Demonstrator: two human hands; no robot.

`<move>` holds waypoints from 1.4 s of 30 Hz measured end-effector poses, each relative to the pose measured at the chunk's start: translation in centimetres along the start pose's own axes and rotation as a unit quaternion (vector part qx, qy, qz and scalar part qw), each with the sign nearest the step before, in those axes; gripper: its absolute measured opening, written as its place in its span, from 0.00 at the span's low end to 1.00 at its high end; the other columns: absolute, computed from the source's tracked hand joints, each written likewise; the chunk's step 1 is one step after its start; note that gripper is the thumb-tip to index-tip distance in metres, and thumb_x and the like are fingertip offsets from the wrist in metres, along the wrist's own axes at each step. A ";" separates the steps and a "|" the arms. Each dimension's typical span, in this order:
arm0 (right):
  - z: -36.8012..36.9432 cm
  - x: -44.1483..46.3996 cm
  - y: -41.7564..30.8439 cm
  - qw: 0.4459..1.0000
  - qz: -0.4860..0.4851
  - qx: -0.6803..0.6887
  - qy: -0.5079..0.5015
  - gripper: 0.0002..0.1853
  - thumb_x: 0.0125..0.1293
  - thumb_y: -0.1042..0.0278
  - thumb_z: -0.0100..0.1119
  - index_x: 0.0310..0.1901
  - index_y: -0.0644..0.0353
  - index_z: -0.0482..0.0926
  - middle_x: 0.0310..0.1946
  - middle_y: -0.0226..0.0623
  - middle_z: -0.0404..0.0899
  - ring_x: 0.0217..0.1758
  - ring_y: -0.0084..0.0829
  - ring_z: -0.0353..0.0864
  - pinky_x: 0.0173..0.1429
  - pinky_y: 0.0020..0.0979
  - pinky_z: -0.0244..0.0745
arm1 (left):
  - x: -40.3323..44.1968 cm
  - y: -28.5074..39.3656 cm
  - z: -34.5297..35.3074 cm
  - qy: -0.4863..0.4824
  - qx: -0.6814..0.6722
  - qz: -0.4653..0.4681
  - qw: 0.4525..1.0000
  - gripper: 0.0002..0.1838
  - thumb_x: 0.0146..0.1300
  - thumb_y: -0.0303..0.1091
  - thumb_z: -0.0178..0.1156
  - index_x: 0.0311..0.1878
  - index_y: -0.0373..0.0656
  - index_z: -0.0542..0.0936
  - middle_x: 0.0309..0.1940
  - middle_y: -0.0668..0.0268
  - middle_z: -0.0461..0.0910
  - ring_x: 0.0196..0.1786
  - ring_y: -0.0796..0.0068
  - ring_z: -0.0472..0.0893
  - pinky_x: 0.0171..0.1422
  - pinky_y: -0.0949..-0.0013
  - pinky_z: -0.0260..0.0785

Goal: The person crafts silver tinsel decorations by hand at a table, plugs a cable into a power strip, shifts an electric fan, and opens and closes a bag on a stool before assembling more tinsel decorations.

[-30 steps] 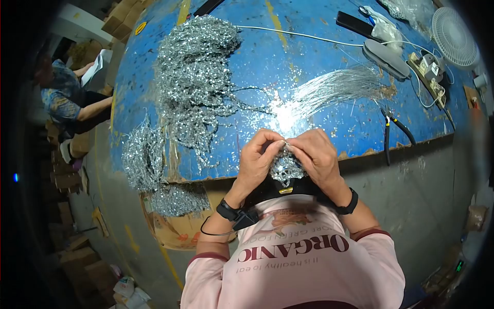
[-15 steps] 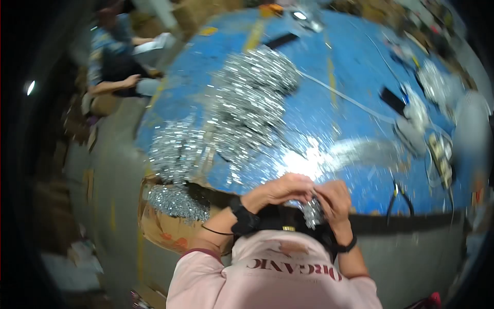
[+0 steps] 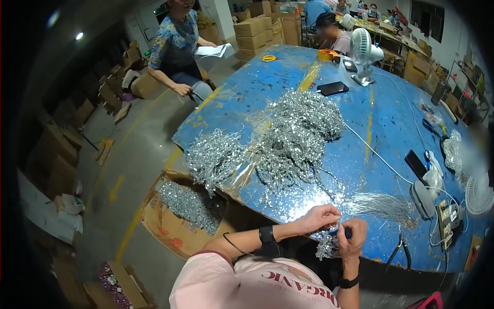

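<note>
Left hand (image 3: pixel 323 218) and right hand (image 3: pixel 353 237) both pinching top of small tinsel bunch (image 3: pixel 325 247), fingertips close together, bunch hanging at table (image 3: pixel 393 136) edge.

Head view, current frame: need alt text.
The wearer's left hand and right hand meet over a small clump of silver tinsel at the near edge of a blue table. Larger tinsel heaps lie beyond, to the left; thin wires and pliers are to the right. At upper left, a person holds papers.
</note>
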State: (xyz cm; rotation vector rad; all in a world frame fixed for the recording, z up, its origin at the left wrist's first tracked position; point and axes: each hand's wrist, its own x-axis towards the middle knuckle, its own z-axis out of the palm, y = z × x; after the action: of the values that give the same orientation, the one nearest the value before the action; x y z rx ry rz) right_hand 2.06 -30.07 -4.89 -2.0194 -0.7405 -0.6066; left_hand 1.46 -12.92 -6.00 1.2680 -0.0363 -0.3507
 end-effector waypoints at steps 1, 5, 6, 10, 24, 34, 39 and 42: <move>0.0 0.0 0.1 1.000 0.006 0.007 0.004 0.08 0.49 0.75 0.62 0.28 0.58 0.71 0.27 0.37 0.72 0.32 0.39 0.71 0.40 0.37 0.64 | -0.2 0.0 0.2 0.016 0.025 0.022 0.999 0.10 0.66 0.32 0.57 0.46 0.36 0.75 0.33 0.71 0.77 0.36 0.86 0.74 0.41 0.80 0.68; -0.2 -0.3 -0.2 0.999 0.043 -0.005 0.012 0.08 0.49 0.75 0.61 0.29 0.59 0.71 0.27 0.39 0.71 0.32 0.40 0.70 0.39 0.38 0.64 | -0.5 -1.8 0.5 -0.038 0.089 0.033 0.995 0.12 0.65 0.30 0.58 0.49 0.36 0.75 0.39 0.69 0.78 0.44 0.83 0.76 0.47 0.78 0.69; -0.2 -0.2 -0.4 0.999 0.046 -0.007 0.009 0.08 0.49 0.75 0.61 0.29 0.59 0.71 0.27 0.39 0.71 0.32 0.40 0.70 0.39 0.38 0.64 | -0.6 -1.9 0.6 -0.049 0.033 0.025 0.998 0.13 0.65 0.31 0.58 0.50 0.36 0.75 0.40 0.68 0.79 0.46 0.82 0.77 0.50 0.76 0.70; -0.7 -0.2 -0.5 0.999 0.039 0.001 0.006 0.10 0.49 0.76 0.64 0.29 0.58 0.71 0.26 0.39 0.71 0.31 0.42 0.70 0.38 0.38 0.64 | -0.4 -1.4 0.8 -0.040 -0.072 -0.058 0.995 0.11 0.65 0.31 0.58 0.47 0.36 0.77 0.36 0.69 0.79 0.39 0.82 0.77 0.45 0.78 0.69; -1.9 -1.4 0.8 0.833 0.370 0.409 -0.048 0.05 0.64 0.72 0.56 0.33 0.64 0.77 0.30 0.28 0.77 0.35 0.16 0.73 0.41 0.20 0.69 | -0.7 0.1 4.5 0.046 0.095 0.075 0.992 0.05 0.67 0.26 0.53 0.43 0.35 0.73 0.34 0.68 0.77 0.37 0.84 0.76 0.44 0.78 0.70; -1.5 -1.7 0.7 0.787 0.385 0.482 -0.007 0.06 0.65 0.70 0.55 0.32 0.62 0.75 0.31 0.27 0.73 0.35 0.18 0.70 0.43 0.22 0.66 | -1.0 -0.6 4.5 0.043 0.021 0.031 0.998 0.09 0.65 0.25 0.55 0.47 0.36 0.71 0.38 0.65 0.76 0.41 0.79 0.78 0.48 0.75 0.72; -1.6 -1.4 0.5 0.900 0.294 0.322 0.017 0.04 0.61 0.72 0.60 0.32 0.62 0.77 0.29 0.29 0.75 0.33 0.18 0.73 0.40 0.21 0.69 | -1.1 -0.7 4.7 0.062 0.023 0.021 0.998 0.07 0.65 0.26 0.57 0.44 0.36 0.74 0.36 0.67 0.77 0.40 0.80 0.77 0.48 0.76 0.71; -1.9 -1.0 0.2 0.940 0.246 0.234 0.029 0.03 0.57 0.74 0.62 0.30 0.63 0.78 0.29 0.33 0.75 0.34 0.24 0.74 0.40 0.24 0.69 | -1.0 -0.6 4.7 0.078 0.016 0.030 0.996 0.06 0.65 0.26 0.57 0.43 0.35 0.75 0.35 0.67 0.78 0.39 0.82 0.77 0.46 0.78 0.70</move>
State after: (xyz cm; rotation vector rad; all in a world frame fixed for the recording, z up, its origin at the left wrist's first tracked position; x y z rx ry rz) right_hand 1.20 -32.02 -4.73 -1.6388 -0.2814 -0.1704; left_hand -0.62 -17.17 -5.02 1.3202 0.0517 -0.1992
